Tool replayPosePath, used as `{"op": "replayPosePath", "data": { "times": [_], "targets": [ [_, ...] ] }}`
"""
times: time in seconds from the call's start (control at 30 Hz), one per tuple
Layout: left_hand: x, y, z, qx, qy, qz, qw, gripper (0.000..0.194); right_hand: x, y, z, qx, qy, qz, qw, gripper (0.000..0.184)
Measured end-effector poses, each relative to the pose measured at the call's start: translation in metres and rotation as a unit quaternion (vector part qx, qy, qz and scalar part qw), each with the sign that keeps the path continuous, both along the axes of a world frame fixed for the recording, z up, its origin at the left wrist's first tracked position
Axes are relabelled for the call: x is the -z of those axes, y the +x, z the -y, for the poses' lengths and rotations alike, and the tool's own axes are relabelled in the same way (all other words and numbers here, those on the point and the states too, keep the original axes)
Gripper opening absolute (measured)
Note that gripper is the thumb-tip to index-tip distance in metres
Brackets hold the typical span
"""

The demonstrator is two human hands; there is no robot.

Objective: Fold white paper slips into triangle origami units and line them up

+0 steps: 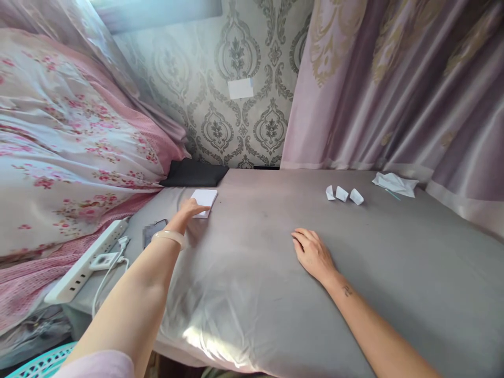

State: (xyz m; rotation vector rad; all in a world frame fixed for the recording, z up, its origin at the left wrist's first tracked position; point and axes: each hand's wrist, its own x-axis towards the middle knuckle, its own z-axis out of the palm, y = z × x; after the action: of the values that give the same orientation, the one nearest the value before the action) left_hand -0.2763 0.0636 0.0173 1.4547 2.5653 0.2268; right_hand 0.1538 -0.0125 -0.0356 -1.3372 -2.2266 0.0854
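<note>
Left hand (192, 208) at the white pad (205, 196), which lies far left on the grey tabletop (252, 273); thumb across its near part, fingers around its left side (cannot tell whether closed on it). Right hand (313, 253) palm down on the tabletop, fingers loosely bent, holding nothing. Three folded papers (342, 194) beyond it, to the right, in a row.

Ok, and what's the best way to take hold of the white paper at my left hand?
Probably pinch the white paper at its near end, thumb on top, coming from the near side. It lies flat on the gray cloth, with that end closest to you, and your left grip reaches it from there.
</note>
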Motion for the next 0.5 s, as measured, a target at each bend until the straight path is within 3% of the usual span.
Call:
{"op": "replayPosePath", "data": {
  "times": [0.17, 0.5],
  "targets": [
    [0.005, -0.005, -0.003, 0.009, -0.043, -0.007, 0.999, 0.058, -0.002, 0.000, 0.001, -0.001, -0.006, 0.000, 1.000, 0.032],
    [-0.008, -0.004, 0.004, 0.027, -0.033, 0.014, 0.999, 0.067, -0.005, 0.000, 0.003, 0.008, -0.014, 0.006, 1.000, 0.030]
  ]
}}
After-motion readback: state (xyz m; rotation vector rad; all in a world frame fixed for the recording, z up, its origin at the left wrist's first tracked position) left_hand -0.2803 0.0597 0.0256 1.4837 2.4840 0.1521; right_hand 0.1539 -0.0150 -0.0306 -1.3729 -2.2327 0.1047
